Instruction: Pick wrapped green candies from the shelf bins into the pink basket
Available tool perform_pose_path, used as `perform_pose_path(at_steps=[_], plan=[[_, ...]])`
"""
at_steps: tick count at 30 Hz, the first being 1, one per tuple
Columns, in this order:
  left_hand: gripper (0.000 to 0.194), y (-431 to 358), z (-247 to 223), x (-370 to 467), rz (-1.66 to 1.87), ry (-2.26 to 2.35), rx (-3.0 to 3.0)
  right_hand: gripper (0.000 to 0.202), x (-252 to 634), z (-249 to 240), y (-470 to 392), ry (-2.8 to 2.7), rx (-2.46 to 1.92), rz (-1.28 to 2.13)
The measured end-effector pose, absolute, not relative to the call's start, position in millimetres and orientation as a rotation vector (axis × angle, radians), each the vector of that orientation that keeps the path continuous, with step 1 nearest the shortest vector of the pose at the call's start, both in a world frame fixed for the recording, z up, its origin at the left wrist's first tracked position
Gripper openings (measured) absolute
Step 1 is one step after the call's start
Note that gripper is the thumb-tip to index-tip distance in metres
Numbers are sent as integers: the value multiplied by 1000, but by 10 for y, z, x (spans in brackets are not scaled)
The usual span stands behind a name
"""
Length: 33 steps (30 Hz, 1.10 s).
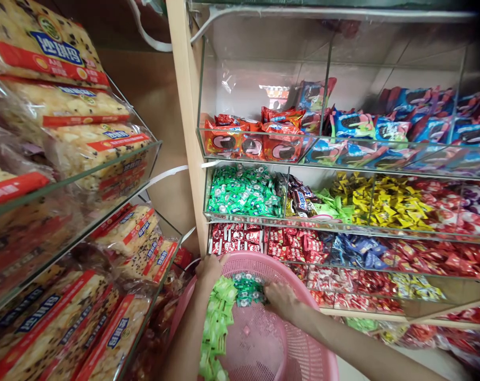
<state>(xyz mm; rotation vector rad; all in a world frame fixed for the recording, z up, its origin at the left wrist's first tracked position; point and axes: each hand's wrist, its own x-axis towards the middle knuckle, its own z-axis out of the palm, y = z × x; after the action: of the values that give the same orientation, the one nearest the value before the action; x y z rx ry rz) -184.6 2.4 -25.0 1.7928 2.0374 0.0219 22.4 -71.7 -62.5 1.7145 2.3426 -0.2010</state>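
A pink plastic basket (303, 288) stands in front of the shelves, tilted slightly toward me. My left hand (210, 268) is closed over its far-left rim. Inside the basket, my right hand (280, 299) has its fingers curled at the edge of a small heap of dark green wrapped candies (247, 289). Whether any candy is between those fingers is hidden. Light green packets (217, 323) lie in a long pile down the basket's left side, partly covered by my left forearm. The pink mesh bottom shows in the middle.
Clear-fronted shelf bins (247, 216) rise ahead. They hold green candies (243, 190), yellow packets (394, 203), red packets (295, 244) and blue snack packs (353, 124). Large bagged pastries (100, 140) fill glass-edged shelves close on my left. A wooden post (188, 106) divides the two sides.
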Motion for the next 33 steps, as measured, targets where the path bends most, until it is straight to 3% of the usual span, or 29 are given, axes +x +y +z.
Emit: perform_pose_path(at_steps=[8, 16, 33], plan=[[80, 13, -265, -1848, 47, 2040, 1794, 35, 69, -499, -685, 2642, 1498, -221], [75, 11, -248, -1859, 47, 2033, 1785, 31, -67, -757, -652, 2701, 1446, -300], [81, 22, -251, -1849, 19, 2043, 1814, 22, -235, -647, -790, 2558, 1313, -308]])
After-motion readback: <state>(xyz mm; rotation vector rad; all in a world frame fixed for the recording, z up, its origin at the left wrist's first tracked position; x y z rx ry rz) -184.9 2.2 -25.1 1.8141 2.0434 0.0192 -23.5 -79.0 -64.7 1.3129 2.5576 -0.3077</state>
